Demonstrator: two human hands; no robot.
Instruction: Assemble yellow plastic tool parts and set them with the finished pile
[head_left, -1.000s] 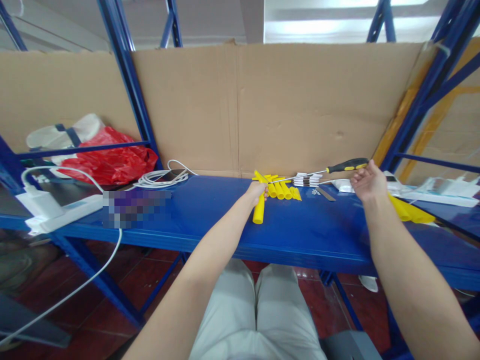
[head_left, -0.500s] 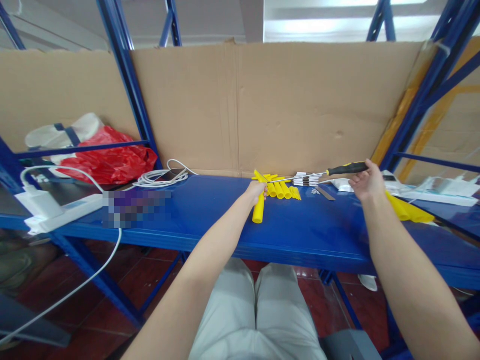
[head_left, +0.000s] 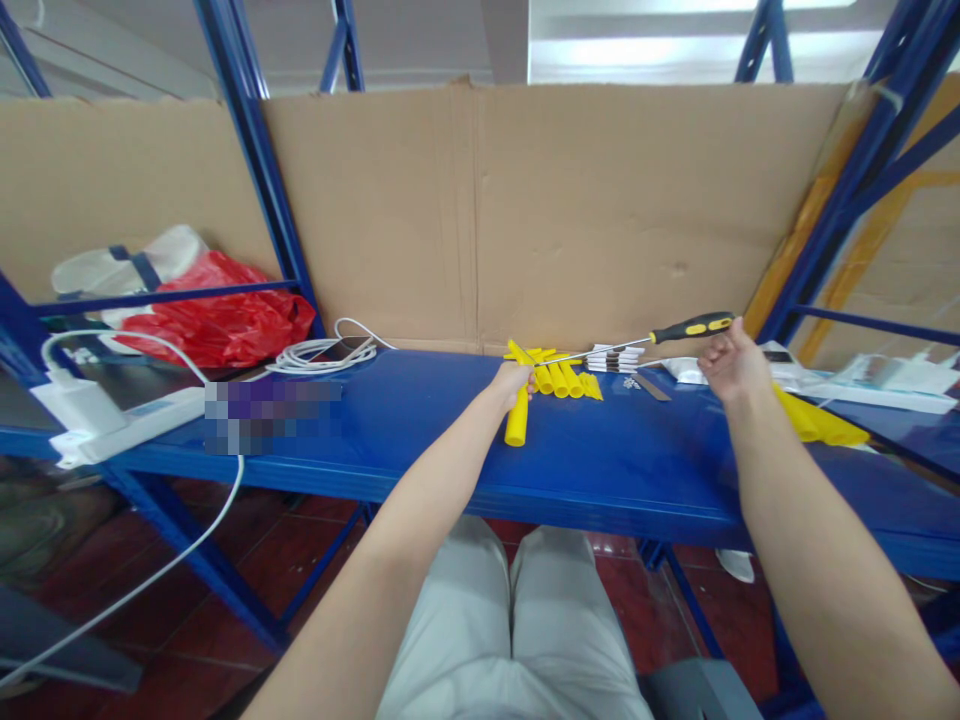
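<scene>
My left hand is closed round a yellow plastic tube that points toward me over the blue shelf. My right hand is closed on the black-and-yellow handle of a long screwdriver. The thin metal shaft runs left, and its tip meets the top of the held tube beside my left fingers. A pile of several similar yellow tubes lies just behind my left hand.
Small white and dark flat parts lie behind the pile. More yellow tubes and white packets lie right of my right hand. A coiled white cable, a red bag and a power strip sit left. Cardboard backs the shelf.
My right hand has turned on the screwdriver handle, raising it slightly; the shaft tip stays at the held tube. My left hand and the tube have not moved.
</scene>
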